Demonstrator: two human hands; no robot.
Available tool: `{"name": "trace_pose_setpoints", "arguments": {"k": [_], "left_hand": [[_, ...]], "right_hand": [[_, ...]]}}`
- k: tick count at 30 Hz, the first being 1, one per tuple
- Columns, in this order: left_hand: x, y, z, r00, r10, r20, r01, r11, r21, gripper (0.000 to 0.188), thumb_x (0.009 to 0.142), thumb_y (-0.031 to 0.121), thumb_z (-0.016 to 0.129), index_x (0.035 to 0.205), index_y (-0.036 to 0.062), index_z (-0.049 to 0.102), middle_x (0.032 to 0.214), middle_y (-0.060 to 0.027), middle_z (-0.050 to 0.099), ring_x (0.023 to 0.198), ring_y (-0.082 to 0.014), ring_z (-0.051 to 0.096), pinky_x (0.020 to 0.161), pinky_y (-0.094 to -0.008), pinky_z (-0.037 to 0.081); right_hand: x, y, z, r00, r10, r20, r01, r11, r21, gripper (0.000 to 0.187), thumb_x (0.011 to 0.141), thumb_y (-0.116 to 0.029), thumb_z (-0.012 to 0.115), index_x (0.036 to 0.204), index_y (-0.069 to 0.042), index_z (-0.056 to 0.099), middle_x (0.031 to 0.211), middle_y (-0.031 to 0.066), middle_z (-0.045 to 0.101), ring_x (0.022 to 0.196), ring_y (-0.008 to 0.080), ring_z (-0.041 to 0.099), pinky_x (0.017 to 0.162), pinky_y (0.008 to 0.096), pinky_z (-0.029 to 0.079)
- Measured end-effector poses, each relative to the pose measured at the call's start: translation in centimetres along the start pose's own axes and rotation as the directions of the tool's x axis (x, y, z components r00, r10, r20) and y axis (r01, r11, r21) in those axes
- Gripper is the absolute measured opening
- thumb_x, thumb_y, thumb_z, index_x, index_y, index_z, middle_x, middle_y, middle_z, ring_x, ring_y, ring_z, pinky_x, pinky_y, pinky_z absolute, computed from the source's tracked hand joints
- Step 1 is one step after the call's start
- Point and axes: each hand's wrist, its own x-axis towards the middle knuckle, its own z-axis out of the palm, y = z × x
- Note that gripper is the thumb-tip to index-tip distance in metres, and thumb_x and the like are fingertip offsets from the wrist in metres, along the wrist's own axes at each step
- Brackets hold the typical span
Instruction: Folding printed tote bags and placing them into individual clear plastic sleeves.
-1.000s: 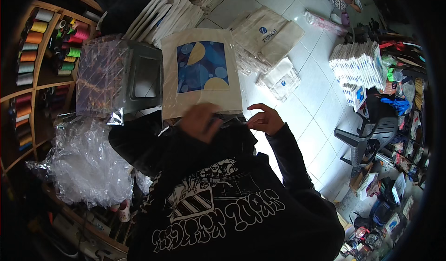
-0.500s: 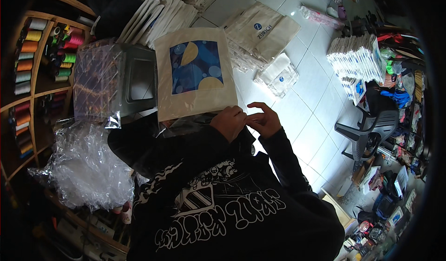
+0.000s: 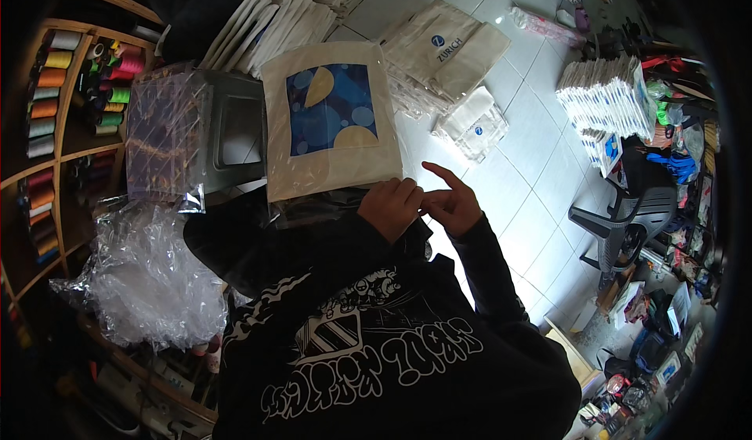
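Observation:
A cream tote bag [image 3: 329, 172] with a blue patterned panel [image 3: 333, 111] lies in a clear plastic sleeve in front of me. At the sleeve's near right corner my left hand [image 3: 390, 210] is closed, gripping the plastic edge. Right beside it, my right hand [image 3: 456, 207] has its index finger stretched out. The thumb and other fingers of that hand are drawn together against the left fingertips; whatever they pinch is too small to make out. Below the tote, a loose clear flap of the sleeve [image 3: 305, 207] hangs over my dark clothing.
A grey plastic stool [image 3: 227, 88] and plastic-wrapped patterned goods [image 3: 160, 138] stand at left, with crumpled clear bags [image 3: 153, 283] nearer. Thread spools [image 3: 43, 107] fill a wooden shelf. Tote stacks [image 3: 458, 48] lie on the tiled floor [image 3: 525, 182]; a black chair [image 3: 627, 221] is at right.
My right index finger has straightened out and away from the thumb. Both hands have shifted very slightly to the right, still close together at the sleeve's corner.

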Motion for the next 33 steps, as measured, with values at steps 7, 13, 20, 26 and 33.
{"name": "trace_pose_setpoints", "arguments": {"k": [7,13,20,26,33], "left_hand": [[0.2,-0.3,1.0,0.998,0.059,-0.029,-0.057,0.996,0.074,0.027,0.061,0.019,0.069,0.069,0.0053,0.047,0.070,-0.0075,0.046,0.062,-0.0204,0.051,0.056,-0.0309,0.042],[-0.1,-0.8,1.6,0.998,0.044,-0.038,-0.046,0.998,-0.047,0.028,0.060,0.012,0.068,0.072,0.0053,0.044,0.069,-0.0079,0.043,0.063,-0.0225,0.048,0.058,-0.0327,0.041],[-0.5,-0.9,1.8,0.997,-0.024,-0.069,0.009,0.978,-0.206,0.023,0.060,0.000,0.061,0.073,0.0037,0.043,0.069,-0.0101,0.042,0.064,-0.0255,0.048,0.057,-0.0349,0.041],[-0.6,-1.0,1.5,0.998,-0.026,-0.063,0.011,0.974,-0.224,0.023,0.060,-0.002,0.060,0.075,0.0031,0.043,0.071,-0.0111,0.043,0.066,-0.0267,0.048,0.058,-0.0353,0.041],[-0.4,-1.0,1.4,0.996,0.004,-0.086,-0.024,0.972,-0.232,0.025,0.059,-0.002,0.061,0.078,0.0029,0.046,0.071,-0.0101,0.043,0.065,-0.0258,0.048,0.059,-0.0345,0.041]], "right_hand": [[0.3,-0.1,0.0,1.000,-0.005,-0.020,0.007,0.998,0.059,0.051,0.082,0.006,0.045,0.129,-0.001,0.029,0.081,0.0137,0.063,0.078,0.0171,0.062,0.072,0.0282,0.050],[1.3,1.2,-0.3,0.998,0.061,-0.010,-0.058,0.981,0.185,0.044,0.083,0.001,0.048,0.125,-0.001,0.034,0.079,0.0124,0.063,0.075,0.0168,0.062,0.069,0.0279,0.051],[2.2,2.1,-0.9,0.997,0.081,0.003,-0.079,0.974,0.213,0.046,0.080,-0.003,0.056,0.122,0.000,0.038,0.079,0.0115,0.063,0.073,0.0165,0.062,0.067,0.0267,0.051],[2.2,1.2,-0.4,0.984,0.177,-0.018,-0.165,0.949,0.268,0.045,0.079,0.002,0.051,0.122,0.001,0.039,0.078,0.0102,0.063,0.072,0.0144,0.061,0.067,0.0263,0.050],[2.6,1.8,-0.6,0.988,0.156,0.019,-0.156,0.964,0.216,0.047,0.077,0.003,0.051,0.122,-0.001,0.039,0.081,0.0106,0.062,0.072,0.0146,0.060,0.067,0.0261,0.049]]}}
